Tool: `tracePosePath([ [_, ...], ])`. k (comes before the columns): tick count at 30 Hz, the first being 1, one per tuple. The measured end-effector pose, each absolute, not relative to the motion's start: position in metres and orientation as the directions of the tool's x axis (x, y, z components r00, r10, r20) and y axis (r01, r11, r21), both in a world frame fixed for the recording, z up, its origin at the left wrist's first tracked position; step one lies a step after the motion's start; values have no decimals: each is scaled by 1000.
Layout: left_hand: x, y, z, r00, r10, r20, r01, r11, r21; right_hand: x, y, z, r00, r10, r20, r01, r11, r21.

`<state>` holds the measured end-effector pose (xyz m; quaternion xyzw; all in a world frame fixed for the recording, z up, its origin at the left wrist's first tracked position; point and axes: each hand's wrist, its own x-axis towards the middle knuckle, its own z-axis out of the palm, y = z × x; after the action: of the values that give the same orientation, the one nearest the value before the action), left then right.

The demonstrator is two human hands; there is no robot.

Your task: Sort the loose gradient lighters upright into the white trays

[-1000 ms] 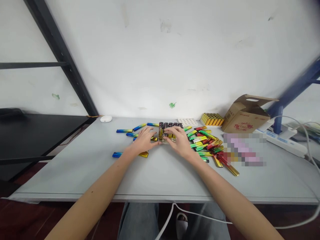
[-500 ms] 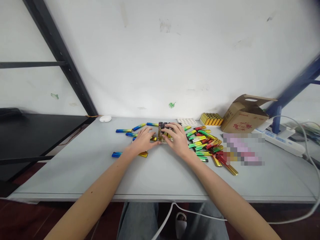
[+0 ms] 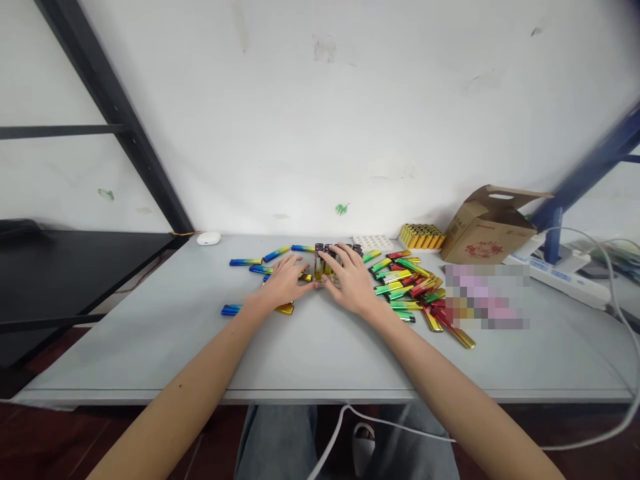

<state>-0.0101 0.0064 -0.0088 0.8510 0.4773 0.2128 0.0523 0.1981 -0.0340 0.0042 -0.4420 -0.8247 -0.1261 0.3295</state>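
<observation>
Left hand (image 3: 285, 281) and right hand (image 3: 351, 280) angle inward, near each other; beyond them stand dark-topped pieces (image 3: 319, 249), whether gripped I cannot tell.

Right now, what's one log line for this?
left hand: beside upright dark-topped pieces | right hand: covering some | cardboard box: flap raised

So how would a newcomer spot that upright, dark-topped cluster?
Find the grey table against the white wall. Midway along it, look between the left hand and the right hand, which partly hides the cluster. Its pieces stand upright with dark tops, while the colourful sticks at either side lie down.
</observation>
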Motion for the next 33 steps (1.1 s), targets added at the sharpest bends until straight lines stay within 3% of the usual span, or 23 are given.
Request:
tracePosePath([
  [8,-10,6,-6,473,828,302,789,-550,272,201,-34,9,-304,598,741,782,602,-165],
  [10,-10,6,-5,473,834,285,791,-544,278,215,-29,20,-197,561,804,766,600,-231],
  [12,-11,6,-3,473,842,258,796,-534,285,239,-23,34,29,507,862,772,536,-342],
  [14,-11,5,-2,475,848,236,800,-528,286,268,-18,45,171,537,826,781,437,-446],
  [16,-11,4,0,477,850,225,801,-526,285,297,-17,50,62,730,680,792,379,-479],
  [18,-10,3,1,478,853,212,804,-522,285,321,-20,50,-162,881,444,805,378,-457],
  [21,-8,2,3,473,859,195,812,-511,282,343,-29,44,-355,893,277,805,443,-394],
  [26,-8,2,5,473,864,173,818,-503,279,349,-37,36,-471,859,203,768,512,-386],
  [30,-9,2,4,472,863,179,814,-504,288,352,-35,32,-387,905,178,844,425,-327],
  [33,-9,2,3,476,859,188,809,-511,291,353,-34,32,-299,929,217,840,364,-402],
])
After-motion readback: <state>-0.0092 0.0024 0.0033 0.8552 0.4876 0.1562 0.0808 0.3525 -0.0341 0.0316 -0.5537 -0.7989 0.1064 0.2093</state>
